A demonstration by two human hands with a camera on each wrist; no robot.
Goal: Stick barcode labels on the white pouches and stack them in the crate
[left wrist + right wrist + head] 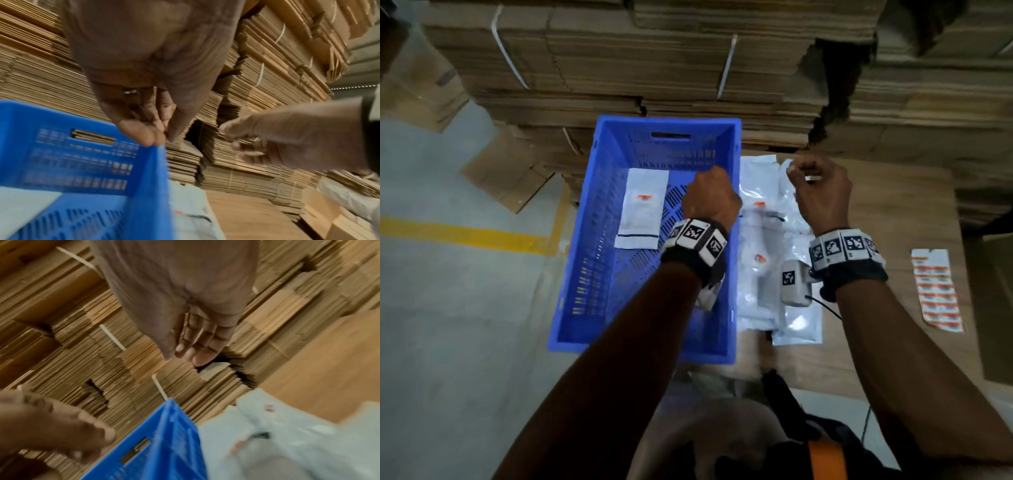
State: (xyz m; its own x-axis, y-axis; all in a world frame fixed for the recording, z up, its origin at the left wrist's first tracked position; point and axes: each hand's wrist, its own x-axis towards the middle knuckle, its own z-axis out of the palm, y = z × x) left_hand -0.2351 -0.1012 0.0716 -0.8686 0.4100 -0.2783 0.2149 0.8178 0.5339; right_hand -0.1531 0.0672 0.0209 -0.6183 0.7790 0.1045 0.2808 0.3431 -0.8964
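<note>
Pouch (642, 208) flat in blue crate (722, 349) – both hands empty above

Left hand (144, 104): fingers extended downward, tips bunched against the thumb, empty, above the crate's right rim.
Right hand (287, 138): at right, loosely curled, nothing visible in it.
Blue crate (82, 162): lower left, slotted walls.
White pouches (195, 219): just beside the crate's right wall, blurred.
Backdrop: stacked flat cardboard (257, 113).
</note>
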